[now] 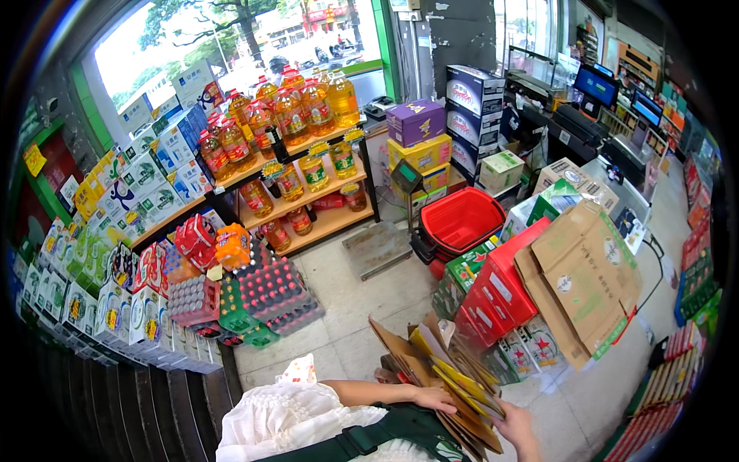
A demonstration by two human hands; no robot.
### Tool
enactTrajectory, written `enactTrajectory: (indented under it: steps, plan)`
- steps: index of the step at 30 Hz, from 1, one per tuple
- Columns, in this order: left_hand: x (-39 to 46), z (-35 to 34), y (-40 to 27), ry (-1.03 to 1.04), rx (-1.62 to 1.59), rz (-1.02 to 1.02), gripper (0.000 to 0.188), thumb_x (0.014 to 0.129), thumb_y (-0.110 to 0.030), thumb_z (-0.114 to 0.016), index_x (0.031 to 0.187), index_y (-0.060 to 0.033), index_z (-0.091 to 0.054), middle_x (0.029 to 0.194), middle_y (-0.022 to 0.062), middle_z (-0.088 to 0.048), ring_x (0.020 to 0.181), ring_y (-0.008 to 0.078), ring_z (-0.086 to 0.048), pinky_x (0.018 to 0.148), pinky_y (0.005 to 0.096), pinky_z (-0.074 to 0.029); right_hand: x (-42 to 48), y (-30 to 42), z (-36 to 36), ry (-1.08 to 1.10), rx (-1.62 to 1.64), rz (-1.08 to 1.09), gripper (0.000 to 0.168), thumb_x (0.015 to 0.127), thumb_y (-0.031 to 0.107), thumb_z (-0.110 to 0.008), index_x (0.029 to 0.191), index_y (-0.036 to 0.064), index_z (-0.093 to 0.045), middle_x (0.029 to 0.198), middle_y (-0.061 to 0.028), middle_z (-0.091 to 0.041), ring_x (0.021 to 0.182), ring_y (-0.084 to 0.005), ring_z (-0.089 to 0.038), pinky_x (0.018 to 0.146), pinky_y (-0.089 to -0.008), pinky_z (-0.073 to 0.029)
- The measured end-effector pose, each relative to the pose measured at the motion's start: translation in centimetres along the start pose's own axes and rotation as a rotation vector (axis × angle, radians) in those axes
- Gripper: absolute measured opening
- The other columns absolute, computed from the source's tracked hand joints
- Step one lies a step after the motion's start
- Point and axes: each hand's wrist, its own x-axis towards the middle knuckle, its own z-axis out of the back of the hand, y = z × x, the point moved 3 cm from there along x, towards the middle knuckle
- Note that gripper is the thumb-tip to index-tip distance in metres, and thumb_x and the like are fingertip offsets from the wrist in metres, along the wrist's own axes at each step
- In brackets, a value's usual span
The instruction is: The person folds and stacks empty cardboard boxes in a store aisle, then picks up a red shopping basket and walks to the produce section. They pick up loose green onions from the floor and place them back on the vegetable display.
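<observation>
A bundle of flattened cardboard boxes [424,361], brown with some yellow printed ones among them, stands on edge close against my body. My left hand [436,398] reaches across from the left and grips the near side of the bundle, its fingers partly hidden among the sheets. On the opposite side my right hand [515,424] clasps the sheets' edges. A large opened-out brown carton [583,277] leans to the right, on stacked red boxes [499,294].
Red shopping baskets [462,216] stand ahead, beside a metal platform scale [378,248]. Shrink-wrapped bottle packs [271,289] fill the floor at left. Behind them is a wooden shelf [300,234] of oil bottles. A checkout counter [606,167] with monitors stands at the upper right.
</observation>
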Motion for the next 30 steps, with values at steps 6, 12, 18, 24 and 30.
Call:
enactTrajectory:
  steps: [6,12,18,24,30]
  plan:
    - [0.2,-0.3,0.7,-0.007,0.024,-0.028,0.067,0.085,-0.056,-0.035,0.125,-0.0025,-0.040,0.123,0.0190,-0.042,0.117,0.0324,-0.033,0.099,0.0388,-0.023,7.9,3.2,-4.6,0.002,-0.104,0.188,0.035,0.075,0.026,-0.058,0.106,0.011,-0.053,0.081,-0.0124,-0.063,0.071,-0.0286,-0.061,0.063,-0.0399,-0.048]
    - [0.5,-0.9,1.2,-0.078,0.013,-0.076,0.069,0.082,-0.059,-0.036,0.118,-0.0009,-0.048,0.111,0.0209,-0.051,0.108,0.0334,-0.042,0.093,0.0400,-0.029,12.8,4.0,-8.4,0.081,-0.154,0.215,0.027,0.077,0.023,-0.053,0.099,0.008,-0.053,0.078,-0.0147,-0.062,0.070,-0.0293,-0.061,0.061,-0.0415,-0.048]
    - [0.7,-0.9,1.2,-0.157,0.057,-0.123,0.064,0.083,-0.056,-0.037,0.120,-0.0045,-0.047,0.120,0.0187,-0.046,0.116,0.0321,-0.035,0.098,0.0400,-0.024,14.1,4.0,-12.1,0.133,-0.209,0.140,0.026,0.076,0.024,-0.053,0.097,0.008,-0.053,0.080,-0.0146,-0.062,0.070,-0.0308,-0.061,0.062,-0.0424,-0.048]
    - [1.2,0.0,1.2,-0.163,-0.008,-0.114,0.058,0.085,-0.052,-0.038,0.114,-0.0040,-0.051,0.117,0.0188,-0.049,0.113,0.0312,-0.040,0.095,0.0384,-0.030,13.3,2.7,-11.4,0.140,-0.060,0.015,0.047,0.072,0.029,-0.060,0.112,0.007,-0.049,0.095,-0.0174,-0.059,0.081,-0.0332,-0.059,0.071,-0.0414,-0.047]
    - [0.3,2.2,1.3,-0.314,-0.104,-0.131,0.054,0.090,-0.045,-0.033,0.117,0.0005,-0.046,0.116,0.0189,-0.049,0.109,0.0306,-0.045,0.094,0.0362,-0.033,9.4,-1.3,-6.9,0.016,0.233,-0.012,0.048,0.070,0.030,-0.066,0.108,0.004,-0.055,0.100,-0.0181,-0.058,0.094,-0.0293,-0.056,0.080,-0.0354,-0.045]
